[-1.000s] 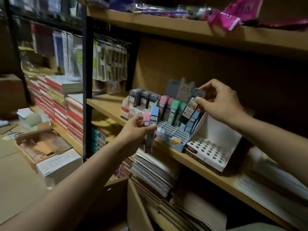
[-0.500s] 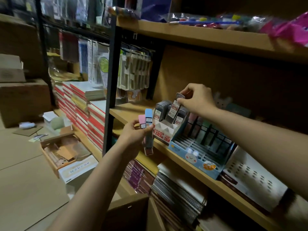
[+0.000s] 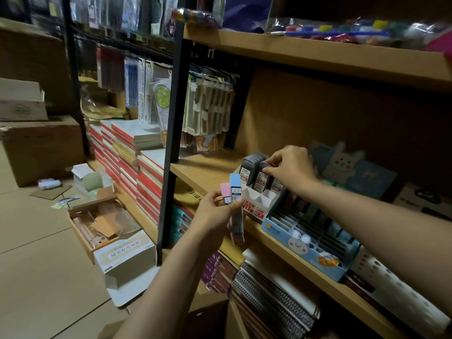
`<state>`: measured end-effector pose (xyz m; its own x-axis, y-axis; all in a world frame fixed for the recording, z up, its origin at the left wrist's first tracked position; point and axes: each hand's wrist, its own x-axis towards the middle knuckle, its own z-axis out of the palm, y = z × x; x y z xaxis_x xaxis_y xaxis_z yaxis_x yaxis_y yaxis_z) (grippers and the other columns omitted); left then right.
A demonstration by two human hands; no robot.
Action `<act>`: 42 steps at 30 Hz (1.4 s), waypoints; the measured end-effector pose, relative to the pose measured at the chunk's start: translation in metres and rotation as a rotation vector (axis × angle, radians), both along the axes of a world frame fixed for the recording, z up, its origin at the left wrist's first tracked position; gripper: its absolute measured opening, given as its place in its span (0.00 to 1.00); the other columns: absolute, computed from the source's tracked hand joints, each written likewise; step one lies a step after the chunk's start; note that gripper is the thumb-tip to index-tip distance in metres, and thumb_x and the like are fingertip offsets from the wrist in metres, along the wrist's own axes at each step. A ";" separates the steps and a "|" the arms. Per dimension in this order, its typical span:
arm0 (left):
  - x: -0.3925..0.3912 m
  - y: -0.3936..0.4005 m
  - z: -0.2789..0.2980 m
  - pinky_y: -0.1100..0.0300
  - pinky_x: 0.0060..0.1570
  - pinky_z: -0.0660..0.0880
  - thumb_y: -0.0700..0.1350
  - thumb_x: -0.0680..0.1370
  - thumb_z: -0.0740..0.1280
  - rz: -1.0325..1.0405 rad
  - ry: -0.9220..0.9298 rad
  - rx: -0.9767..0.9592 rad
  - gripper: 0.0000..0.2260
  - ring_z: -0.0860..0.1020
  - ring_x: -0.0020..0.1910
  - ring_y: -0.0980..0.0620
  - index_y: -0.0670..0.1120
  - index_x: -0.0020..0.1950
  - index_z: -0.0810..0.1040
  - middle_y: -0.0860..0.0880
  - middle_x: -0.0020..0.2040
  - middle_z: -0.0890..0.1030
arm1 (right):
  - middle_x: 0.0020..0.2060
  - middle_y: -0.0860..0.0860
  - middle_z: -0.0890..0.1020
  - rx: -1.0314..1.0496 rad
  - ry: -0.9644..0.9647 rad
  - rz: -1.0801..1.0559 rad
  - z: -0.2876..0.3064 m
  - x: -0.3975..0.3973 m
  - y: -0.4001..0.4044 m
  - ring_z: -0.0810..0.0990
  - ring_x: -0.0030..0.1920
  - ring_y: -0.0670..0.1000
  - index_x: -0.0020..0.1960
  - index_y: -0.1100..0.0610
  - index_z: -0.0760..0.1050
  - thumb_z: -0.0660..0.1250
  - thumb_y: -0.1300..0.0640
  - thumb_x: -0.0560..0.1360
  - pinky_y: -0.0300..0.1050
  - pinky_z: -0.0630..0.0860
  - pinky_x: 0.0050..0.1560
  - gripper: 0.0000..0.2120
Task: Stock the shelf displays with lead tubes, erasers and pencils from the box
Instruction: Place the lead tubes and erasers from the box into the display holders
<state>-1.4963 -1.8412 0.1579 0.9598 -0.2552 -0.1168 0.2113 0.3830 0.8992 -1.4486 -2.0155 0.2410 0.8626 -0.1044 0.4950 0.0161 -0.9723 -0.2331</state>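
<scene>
— Pinching what, that right hand [image 3: 291,167]?
— The top of a dark grey lead tube with a white label [image 3: 261,176], which stands in the middle slot of the white cardboard display box [image 3: 256,204] on the wooden shelf [image 3: 203,172].
— And the left hand [image 3: 215,214]?
— Fingers curled round a pink-capped lead tube [image 3: 226,194] and a blue-capped lead tube [image 3: 236,189], held upright just before the shelf edge, beside the white box.
— Next to it?
— A pale blue slotted cardboard display with a rabbit face [image 3: 303,245], touching the white box.
</scene>
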 end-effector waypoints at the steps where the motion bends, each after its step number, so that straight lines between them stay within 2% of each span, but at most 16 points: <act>1: 0.000 -0.001 -0.001 0.53 0.43 0.79 0.38 0.78 0.67 -0.008 -0.002 0.001 0.17 0.81 0.49 0.46 0.46 0.66 0.70 0.42 0.54 0.80 | 0.47 0.49 0.82 -0.040 -0.021 -0.004 -0.002 0.000 0.000 0.79 0.49 0.53 0.48 0.50 0.85 0.76 0.51 0.71 0.51 0.79 0.49 0.07; 6: 0.004 -0.007 -0.006 0.54 0.41 0.79 0.39 0.77 0.68 -0.025 -0.014 0.006 0.17 0.81 0.50 0.47 0.47 0.65 0.71 0.44 0.55 0.80 | 0.52 0.49 0.77 -0.087 -0.079 0.023 -0.008 0.000 -0.003 0.78 0.52 0.54 0.52 0.50 0.80 0.75 0.54 0.71 0.49 0.76 0.50 0.11; 9: 0.003 -0.012 -0.008 0.54 0.41 0.79 0.39 0.77 0.68 -0.038 -0.036 0.007 0.15 0.81 0.50 0.47 0.48 0.62 0.73 0.44 0.55 0.80 | 0.50 0.48 0.75 -0.040 -0.092 0.077 -0.005 -0.005 -0.006 0.76 0.51 0.51 0.49 0.50 0.81 0.73 0.55 0.73 0.44 0.70 0.46 0.06; 12: 0.000 -0.019 -0.008 0.53 0.42 0.79 0.39 0.76 0.69 -0.061 -0.081 0.022 0.16 0.82 0.50 0.48 0.49 0.63 0.73 0.46 0.53 0.81 | 0.47 0.47 0.77 0.098 -0.087 0.220 0.001 -0.020 -0.010 0.77 0.46 0.47 0.51 0.50 0.82 0.71 0.53 0.75 0.31 0.69 0.41 0.06; 14: -0.003 -0.023 -0.005 0.54 0.42 0.80 0.40 0.76 0.69 -0.125 -0.114 0.012 0.14 0.82 0.49 0.50 0.51 0.60 0.75 0.48 0.51 0.83 | 0.45 0.44 0.81 0.188 0.028 0.299 0.004 -0.037 -0.013 0.80 0.44 0.42 0.55 0.47 0.80 0.70 0.48 0.75 0.27 0.72 0.39 0.09; 16: -0.008 -0.027 0.000 0.55 0.42 0.80 0.41 0.76 0.70 -0.219 -0.145 -0.003 0.15 0.83 0.50 0.51 0.51 0.62 0.75 0.48 0.53 0.83 | 0.45 0.42 0.82 0.260 0.175 0.341 0.004 -0.057 -0.017 0.81 0.45 0.39 0.60 0.45 0.77 0.72 0.46 0.73 0.30 0.75 0.43 0.16; 18: -0.013 -0.034 0.005 0.53 0.43 0.81 0.41 0.76 0.70 -0.299 -0.170 -0.020 0.18 0.83 0.52 0.49 0.51 0.65 0.74 0.46 0.57 0.82 | 0.45 0.43 0.82 0.340 0.217 0.360 0.005 -0.072 -0.023 0.82 0.45 0.39 0.61 0.46 0.77 0.75 0.50 0.71 0.32 0.77 0.44 0.19; 22: -0.027 -0.053 0.012 0.45 0.51 0.80 0.43 0.78 0.67 -0.354 -0.225 -0.006 0.15 0.80 0.57 0.44 0.52 0.65 0.75 0.43 0.60 0.80 | 0.46 0.54 0.84 0.485 0.215 0.307 0.014 -0.096 -0.040 0.84 0.47 0.52 0.55 0.56 0.80 0.77 0.60 0.69 0.48 0.82 0.49 0.15; 23: -0.031 -0.060 0.013 0.47 0.50 0.81 0.44 0.80 0.65 -0.349 -0.234 -0.016 0.13 0.80 0.55 0.45 0.52 0.64 0.75 0.44 0.59 0.80 | 0.45 0.56 0.84 0.531 0.200 0.289 0.018 -0.101 -0.046 0.84 0.46 0.53 0.55 0.59 0.80 0.77 0.62 0.69 0.49 0.83 0.48 0.15; 25: -0.038 -0.072 0.016 0.52 0.46 0.81 0.45 0.82 0.59 -0.325 -0.234 -0.049 0.12 0.82 0.50 0.48 0.52 0.64 0.75 0.46 0.55 0.81 | 0.41 0.56 0.83 0.619 0.144 0.262 0.026 -0.110 -0.061 0.84 0.40 0.51 0.55 0.64 0.79 0.76 0.66 0.69 0.43 0.83 0.41 0.15; 28: -0.042 -0.083 0.017 0.54 0.45 0.77 0.44 0.84 0.54 -0.272 -0.223 -0.064 0.12 0.78 0.42 0.51 0.50 0.63 0.74 0.47 0.50 0.79 | 0.38 0.55 0.81 0.651 0.059 0.191 0.037 -0.123 -0.088 0.83 0.33 0.44 0.56 0.66 0.77 0.74 0.68 0.70 0.34 0.80 0.35 0.16; 30: -0.043 -0.086 0.013 0.54 0.47 0.76 0.40 0.84 0.55 -0.266 -0.231 -0.012 0.12 0.77 0.45 0.49 0.48 0.63 0.73 0.46 0.51 0.78 | 0.38 0.54 0.81 0.611 0.027 0.128 0.042 -0.131 -0.105 0.83 0.31 0.42 0.56 0.63 0.77 0.74 0.67 0.70 0.35 0.80 0.35 0.16; 33: -0.045 -0.086 0.005 0.58 0.43 0.78 0.36 0.83 0.56 -0.269 -0.217 0.035 0.12 0.76 0.44 0.49 0.44 0.63 0.72 0.44 0.49 0.76 | 0.42 0.51 0.84 0.338 0.003 0.030 0.042 -0.141 -0.124 0.83 0.40 0.46 0.51 0.52 0.78 0.78 0.60 0.67 0.42 0.80 0.44 0.15; 35: -0.046 -0.086 0.001 0.58 0.42 0.81 0.37 0.82 0.58 -0.269 -0.214 0.039 0.11 0.78 0.43 0.49 0.43 0.63 0.73 0.43 0.47 0.77 | 0.42 0.47 0.84 0.202 -0.034 0.024 0.035 -0.146 -0.126 0.82 0.42 0.44 0.49 0.49 0.79 0.79 0.57 0.66 0.39 0.79 0.44 0.14; 39: -0.050 -0.088 -0.008 0.56 0.38 0.80 0.38 0.80 0.63 -0.202 -0.286 0.115 0.08 0.81 0.40 0.49 0.44 0.58 0.78 0.42 0.49 0.82 | 0.41 0.44 0.83 0.078 -0.090 0.083 0.013 -0.146 -0.117 0.80 0.41 0.39 0.49 0.52 0.81 0.78 0.58 0.68 0.26 0.74 0.39 0.12; 42: -0.052 -0.090 -0.014 0.55 0.39 0.80 0.40 0.80 0.64 -0.176 -0.288 0.127 0.08 0.83 0.40 0.52 0.48 0.57 0.78 0.50 0.46 0.85 | 0.43 0.46 0.82 0.037 -0.095 0.100 0.002 -0.142 -0.111 0.80 0.42 0.41 0.51 0.55 0.80 0.76 0.59 0.70 0.25 0.72 0.41 0.11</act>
